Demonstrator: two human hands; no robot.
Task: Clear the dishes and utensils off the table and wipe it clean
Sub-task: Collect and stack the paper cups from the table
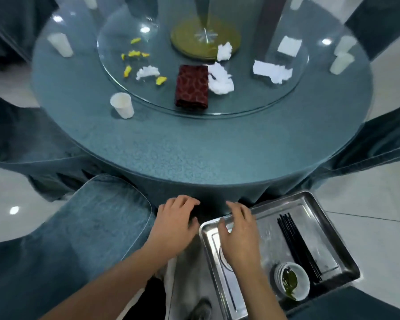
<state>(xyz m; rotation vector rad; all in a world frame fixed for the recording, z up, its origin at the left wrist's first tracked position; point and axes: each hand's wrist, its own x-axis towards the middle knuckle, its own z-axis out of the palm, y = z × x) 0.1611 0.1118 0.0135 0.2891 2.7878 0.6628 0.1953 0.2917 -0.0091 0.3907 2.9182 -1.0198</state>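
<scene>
A round table (194,153) under a teal cloth carries a glass turntable (240,105). On the turntable lie a folded dark red cloth (191,86), crumpled white tissues (219,79) and yellow scraps (134,53). A white paper cup (122,105) stands near the table's left front. Below the table edge, a steel tray (321,218) holds black chopsticks (296,243) and stacked small white bowls (291,281). My left hand (176,225) hovers empty with fingers spread beside the tray. My right hand (238,234) is open over the tray's left part, holding nothing.
More white cups stand at the far left (61,44) and far right (341,58) of the table. Teal-covered chairs surround it: one at my left (79,239), others at the sides. A brass-coloured base (204,36) sits in the turntable's middle. The floor is pale tile (379,227).
</scene>
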